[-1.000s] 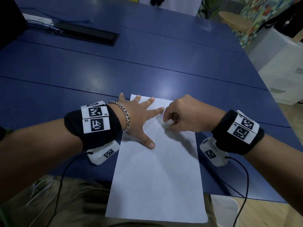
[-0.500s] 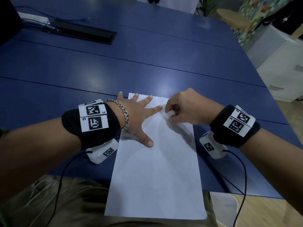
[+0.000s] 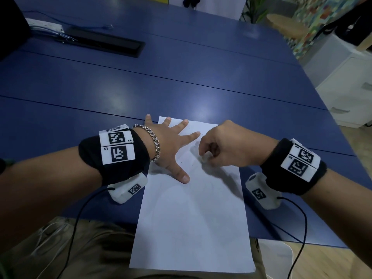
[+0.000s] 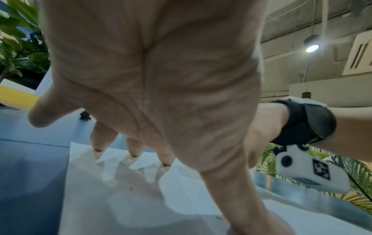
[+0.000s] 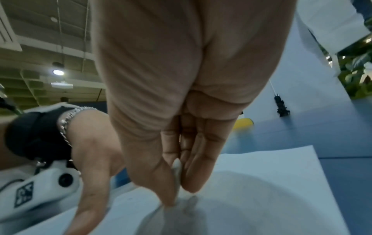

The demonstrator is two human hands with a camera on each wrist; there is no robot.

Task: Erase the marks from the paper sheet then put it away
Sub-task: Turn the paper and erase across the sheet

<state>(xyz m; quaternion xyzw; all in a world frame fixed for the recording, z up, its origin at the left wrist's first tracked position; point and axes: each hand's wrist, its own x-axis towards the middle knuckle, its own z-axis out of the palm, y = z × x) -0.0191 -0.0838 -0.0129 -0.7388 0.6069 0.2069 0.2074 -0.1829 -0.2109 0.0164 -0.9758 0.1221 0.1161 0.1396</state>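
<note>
- Paper sheet [image 3: 193, 214]: white, lying flat on the blue table [image 3: 181, 81] with its near end overhanging the table edge above the person's lap; only a few faint specks show on it near the hands.
- Left hand [image 3: 171, 146]: fingers spread and straight, pressing flat on the sheet's far left part, grasping nothing; a silver chain bracelet [image 3: 155, 144] sits at the wrist.
- Right hand [image 3: 225, 147]: fingers curled, pinching a small white eraser [image 3: 206, 158] whose tip touches the sheet just right of the left index finger.
- Wristbands: black, carrying white square-code tags; the left wristband [image 3: 116, 150] reads "L4" and "L5". The lettering on the right wristband [image 3: 298, 164] is too small to read.
- Far left of the table: a black recessed tray [image 3: 106, 44] and a white power strip [image 3: 44, 25].
</note>
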